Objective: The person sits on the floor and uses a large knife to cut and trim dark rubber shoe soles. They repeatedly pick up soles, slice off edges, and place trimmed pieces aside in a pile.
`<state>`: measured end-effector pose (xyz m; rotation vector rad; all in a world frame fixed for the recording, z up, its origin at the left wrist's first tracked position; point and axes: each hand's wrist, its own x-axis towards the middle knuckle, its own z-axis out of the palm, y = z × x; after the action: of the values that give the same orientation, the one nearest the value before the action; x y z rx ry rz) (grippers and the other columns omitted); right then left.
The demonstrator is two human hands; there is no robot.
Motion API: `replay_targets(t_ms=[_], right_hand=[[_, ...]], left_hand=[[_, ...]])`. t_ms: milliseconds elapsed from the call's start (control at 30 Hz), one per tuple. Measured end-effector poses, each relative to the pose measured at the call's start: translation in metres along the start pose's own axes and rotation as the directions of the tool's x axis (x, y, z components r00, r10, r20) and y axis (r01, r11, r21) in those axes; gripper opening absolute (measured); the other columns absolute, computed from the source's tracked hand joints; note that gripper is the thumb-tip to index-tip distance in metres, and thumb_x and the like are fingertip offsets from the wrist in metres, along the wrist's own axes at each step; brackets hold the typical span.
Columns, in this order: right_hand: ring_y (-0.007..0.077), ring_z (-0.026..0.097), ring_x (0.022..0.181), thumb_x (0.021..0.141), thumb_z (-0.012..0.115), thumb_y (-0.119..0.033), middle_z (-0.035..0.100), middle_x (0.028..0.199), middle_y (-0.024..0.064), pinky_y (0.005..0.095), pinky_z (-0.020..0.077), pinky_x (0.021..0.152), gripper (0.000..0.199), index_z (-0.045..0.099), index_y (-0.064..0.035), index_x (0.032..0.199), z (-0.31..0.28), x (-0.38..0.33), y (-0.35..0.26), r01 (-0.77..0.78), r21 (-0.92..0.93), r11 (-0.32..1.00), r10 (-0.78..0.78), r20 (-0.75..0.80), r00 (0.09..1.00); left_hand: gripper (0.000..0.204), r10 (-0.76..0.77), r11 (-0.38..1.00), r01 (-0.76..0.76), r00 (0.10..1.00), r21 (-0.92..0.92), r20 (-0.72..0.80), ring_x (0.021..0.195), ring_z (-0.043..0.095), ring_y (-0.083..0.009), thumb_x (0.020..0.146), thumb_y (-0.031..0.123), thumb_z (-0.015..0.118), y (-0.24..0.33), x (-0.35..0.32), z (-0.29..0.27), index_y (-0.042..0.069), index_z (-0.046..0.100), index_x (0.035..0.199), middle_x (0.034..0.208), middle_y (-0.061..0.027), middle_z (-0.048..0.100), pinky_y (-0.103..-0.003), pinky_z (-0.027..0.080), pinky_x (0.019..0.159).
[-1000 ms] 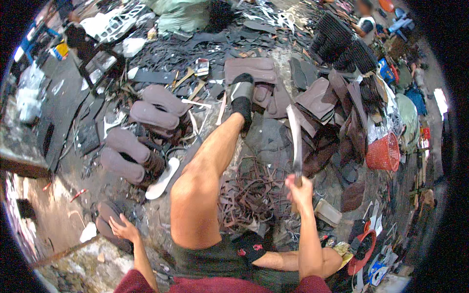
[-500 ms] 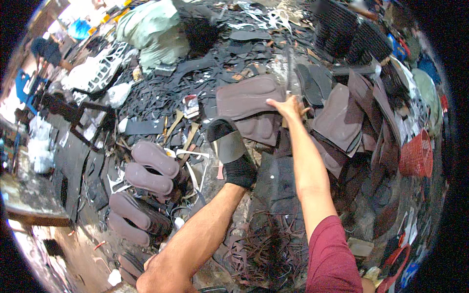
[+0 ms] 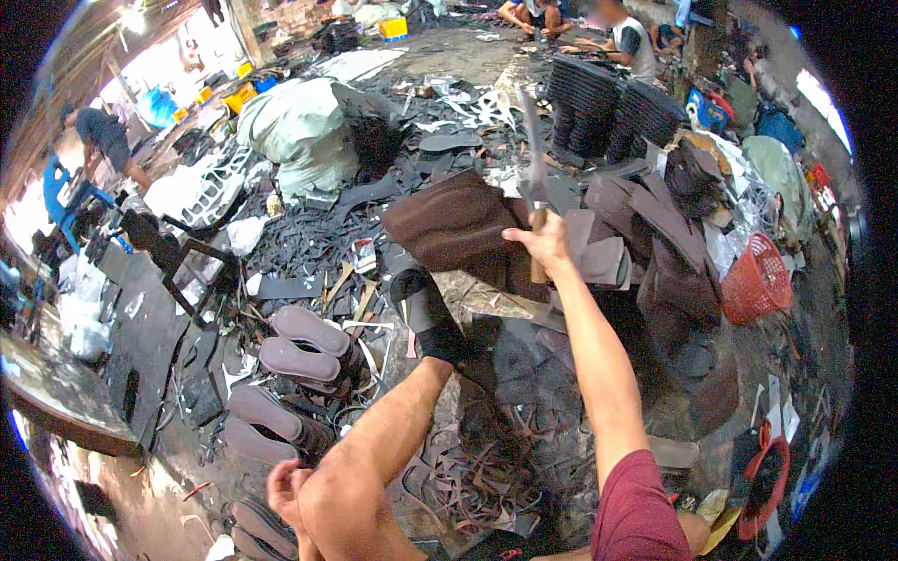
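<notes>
My right hand (image 3: 543, 245) is wrapped round the wooden handle of a long knife (image 3: 533, 154), its blade pointing up and away from me. The thumb sticks out to the left, close to a dark brown sole-material sheet (image 3: 454, 224) that lies tilted; whether they touch I cannot tell. Below that sheet is my left foot in a dark sock (image 3: 426, 309). My left hand (image 3: 286, 488) hangs beside my raised left knee, fingers loosely bent and holding nothing visible. More brown sheets (image 3: 645, 215) with moulded sole shapes are heaped right of the knife.
Stacked brown soles (image 3: 304, 341) stand at left. Dark offcuts (image 3: 318, 224) cover the floor beyond, and brown strips (image 3: 486, 467) lie between my legs. A red basket (image 3: 756, 280) is at right, black sole stacks (image 3: 580, 107) farther back. Other people (image 3: 631, 42) sit at the far end.
The view has tilted up, showing more of the far floor. The brown sheet has turned from its moulded face to a plain, tilted one. My left hand has come into view by the knee.
</notes>
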<state>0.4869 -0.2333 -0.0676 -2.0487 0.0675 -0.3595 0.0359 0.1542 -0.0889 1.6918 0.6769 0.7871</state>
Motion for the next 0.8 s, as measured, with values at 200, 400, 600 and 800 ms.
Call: replay_targets(t_ms=[200, 400, 600, 800], right_hand=[[0.0104, 0.046, 0.069, 0.06, 0.095, -0.012, 0.046, 0.077, -0.0077, 0.0297, 0.041, 0.067, 0.046, 0.054, -0.0153, 0.08, -0.137, -0.083, -0.043, 0.049, 0.533, 0.844, 0.121, -0.279, 0.953], [0.0094, 0.049, 0.075, 0.061, 0.094, -0.009, 0.047, 0.082, -0.0067, 0.0286, 0.0425, 0.073, 0.048, 0.055, -0.015, 0.088, -0.247, -0.192, -0.052, -0.072, 0.589, 0.805, 0.242, -0.214, 0.946], [0.0106, 0.056, 0.078, 0.085, 0.077, -0.041, 0.054, 0.081, -0.0034, 0.0331, 0.0517, 0.067, 0.035, 0.057, -0.0114, 0.084, -0.291, -0.206, -0.013, -0.341, 0.26, 0.903, 0.4, -0.223, 0.889], [0.0086, 0.055, 0.052, 0.096, 0.065, -0.034, 0.056, 0.07, -0.0001, 0.0254, 0.0452, 0.044, 0.034, 0.058, -0.0041, 0.112, -0.296, -0.297, -0.028, -0.259, 0.441, 0.859, 0.389, -0.234, 0.891]], left_hand=[[0.03, 0.795, 0.594, -0.796, 0.559, 0.113, -0.238, 0.102, 0.062, -0.0285, 0.091, 0.015, 0.068, 0.146, 0.011, 0.058, -0.001, 0.061, 0.115, 0.109, -0.0149, 0.065, -0.035, 0.052, 0.09], [0.106, 0.634, 0.303, -0.939, 0.324, 0.16, 0.702, 0.147, 0.004, -0.0535, 0.065, 0.01, 0.079, 0.184, -0.064, 0.261, 0.023, 0.027, 0.156, 0.162, -0.0249, 0.008, -0.065, 0.008, 0.118], [0.045, 0.678, 0.42, -0.887, 0.168, -0.189, 0.716, 0.112, 0.061, -0.0381, 0.086, 0.011, 0.062, 0.167, -0.062, 0.337, 0.014, 0.058, 0.131, 0.124, -0.0169, 0.063, -0.046, 0.05, 0.095], [0.039, 0.094, 0.957, 0.18, 0.543, -0.225, 0.834, 0.094, 0.068, -0.0236, 0.093, 0.014, 0.065, 0.143, -0.086, 0.278, 0.0, 0.056, 0.127, 0.106, -0.011, 0.069, -0.036, 0.053, 0.085]])
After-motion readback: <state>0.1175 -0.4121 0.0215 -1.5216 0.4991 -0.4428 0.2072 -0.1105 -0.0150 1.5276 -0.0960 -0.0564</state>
